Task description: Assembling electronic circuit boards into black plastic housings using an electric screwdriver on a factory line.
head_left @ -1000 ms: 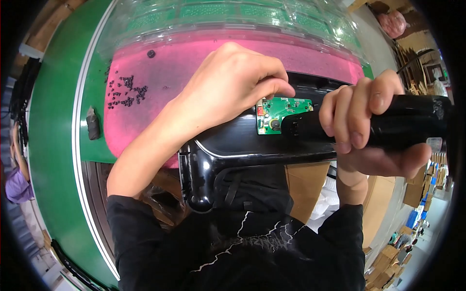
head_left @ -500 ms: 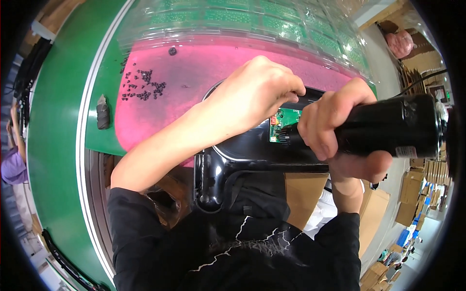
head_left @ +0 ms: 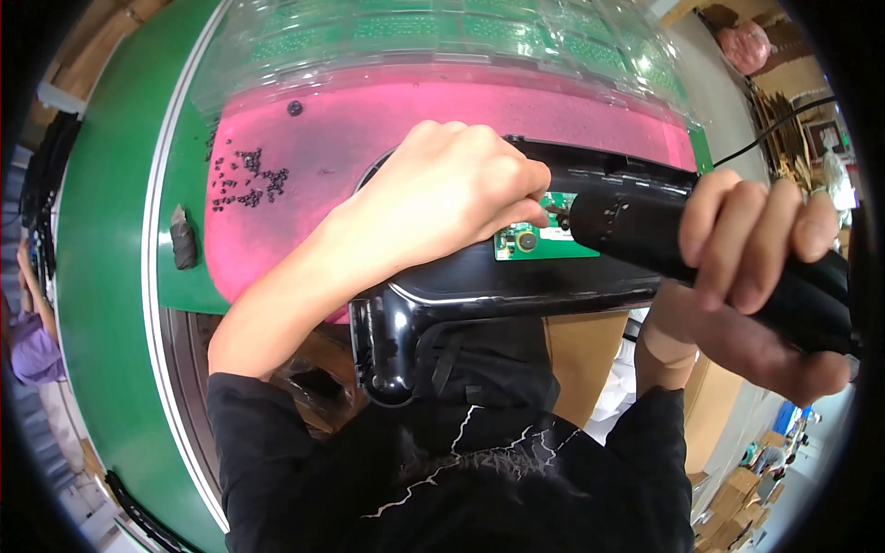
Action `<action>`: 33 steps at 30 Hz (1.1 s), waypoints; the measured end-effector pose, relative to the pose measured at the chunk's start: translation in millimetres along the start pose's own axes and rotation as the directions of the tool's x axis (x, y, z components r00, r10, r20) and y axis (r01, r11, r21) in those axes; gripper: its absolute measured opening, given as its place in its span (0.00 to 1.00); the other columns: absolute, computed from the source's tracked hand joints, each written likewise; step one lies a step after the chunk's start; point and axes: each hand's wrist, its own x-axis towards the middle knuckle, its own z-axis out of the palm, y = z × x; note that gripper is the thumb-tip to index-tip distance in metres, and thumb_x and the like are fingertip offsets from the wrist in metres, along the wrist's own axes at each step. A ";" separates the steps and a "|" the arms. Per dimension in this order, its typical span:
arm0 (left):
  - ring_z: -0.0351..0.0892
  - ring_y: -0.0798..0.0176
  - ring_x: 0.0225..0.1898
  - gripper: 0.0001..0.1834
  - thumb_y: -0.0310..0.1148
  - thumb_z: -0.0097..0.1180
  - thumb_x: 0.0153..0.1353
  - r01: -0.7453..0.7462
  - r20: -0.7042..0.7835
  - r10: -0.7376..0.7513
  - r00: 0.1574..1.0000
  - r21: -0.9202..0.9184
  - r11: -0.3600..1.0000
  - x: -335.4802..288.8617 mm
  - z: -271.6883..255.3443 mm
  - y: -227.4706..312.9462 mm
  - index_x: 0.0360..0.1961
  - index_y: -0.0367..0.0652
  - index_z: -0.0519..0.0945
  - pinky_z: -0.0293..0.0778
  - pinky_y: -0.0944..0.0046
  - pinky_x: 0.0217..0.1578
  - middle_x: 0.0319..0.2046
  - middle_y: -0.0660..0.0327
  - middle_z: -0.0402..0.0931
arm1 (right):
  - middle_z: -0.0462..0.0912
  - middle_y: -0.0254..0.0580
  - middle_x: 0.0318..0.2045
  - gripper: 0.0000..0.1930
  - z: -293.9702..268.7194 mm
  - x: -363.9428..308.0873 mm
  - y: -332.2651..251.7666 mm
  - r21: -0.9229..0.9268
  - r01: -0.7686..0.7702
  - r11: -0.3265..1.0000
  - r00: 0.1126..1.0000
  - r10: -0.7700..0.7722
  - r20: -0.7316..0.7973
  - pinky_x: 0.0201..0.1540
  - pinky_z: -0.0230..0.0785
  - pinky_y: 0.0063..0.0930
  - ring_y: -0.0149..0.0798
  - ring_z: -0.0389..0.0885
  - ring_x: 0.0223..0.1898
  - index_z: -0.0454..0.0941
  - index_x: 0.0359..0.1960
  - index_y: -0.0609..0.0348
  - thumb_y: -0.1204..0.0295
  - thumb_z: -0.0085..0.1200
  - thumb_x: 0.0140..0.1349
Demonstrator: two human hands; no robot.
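A glossy black plastic housing [head_left: 461, 281] lies before me with a green circuit board [head_left: 558, 251] in it. My right hand [head_left: 765, 249] wraps round a black electric screwdriver [head_left: 627, 226], held slantwise over the right side of the board. Its tip comes close to the fingertips of my left hand [head_left: 475, 180]. Those fingers are closed in a pinch above the board; what they hold, if anything, is too small and hidden to make out. My left wrist crosses over the housing's left part and hides some of it.
Under the housing is a pink mat [head_left: 313, 221] on a green table [head_left: 106, 249]. Small dark screws [head_left: 251, 180] lie scattered at its left, near a round black piece [head_left: 295, 108]. A dark wrapped lump [head_left: 183, 241] sits beside the mat. Clear plastic trays [head_left: 369, 41] stand behind.
My right hand has drawn the screwdriver back to the right, and its tip now shows by my left fingertips. My left hand has shifted slightly left and down, its fingers more curled.
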 end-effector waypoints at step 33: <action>0.68 0.65 0.40 0.10 0.17 0.40 0.64 -0.111 -0.545 0.019 0.838 -0.137 0.984 2.9 -2.2 -11.9 0.45 0.36 0.62 0.67 0.66 0.48 0.42 0.53 0.71 | 0.72 0.30 0.18 0.39 -34.6 -37.2 0.2 -0.006 -0.324 0.946 0.903 0.307 -0.302 0.23 0.61 0.21 0.25 0.67 0.14 0.69 0.43 0.62 0.31 0.43 0.58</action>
